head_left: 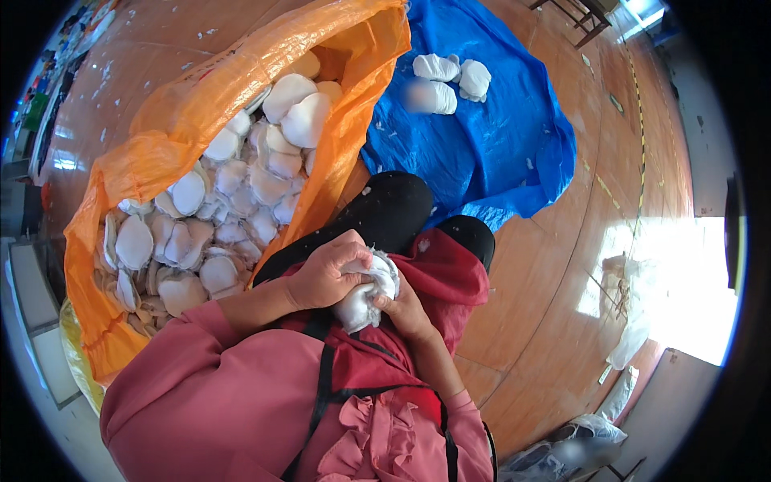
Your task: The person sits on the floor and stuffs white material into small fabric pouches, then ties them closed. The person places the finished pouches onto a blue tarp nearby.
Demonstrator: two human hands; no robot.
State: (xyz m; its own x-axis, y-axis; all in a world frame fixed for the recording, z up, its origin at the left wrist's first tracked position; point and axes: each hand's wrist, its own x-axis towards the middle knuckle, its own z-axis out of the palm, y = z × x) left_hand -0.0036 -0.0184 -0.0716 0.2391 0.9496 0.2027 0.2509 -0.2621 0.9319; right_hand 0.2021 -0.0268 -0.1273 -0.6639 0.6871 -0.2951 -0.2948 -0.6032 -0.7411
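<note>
Over my lap, my left hand (325, 275) and my right hand (408, 312) are closed on one soft bundle of white padded fabric (358, 312). Its edges look frayed and fluffy. The fingers of the left hand curl over its top, while the right thumb presses on its side. To the left, an orange woven sack (173, 132) lies with its mouth wide, full of loose, rounded white pads (189, 194). Ahead of my knees, several white rolled bundles (474, 78) rest on a blue plastic sheet or sack (502, 153). A blur covers part of one bundle.
My black-clad knees (393, 197) and a red apron (450, 277) lie beneath the hands. Around me is a reddish tiled floor (522, 281) with scattered white fluff. Clear plastic bags (598, 426) lie at the lower right. A dark wooden stool or table leg (593, 34) stands at the far right.
</note>
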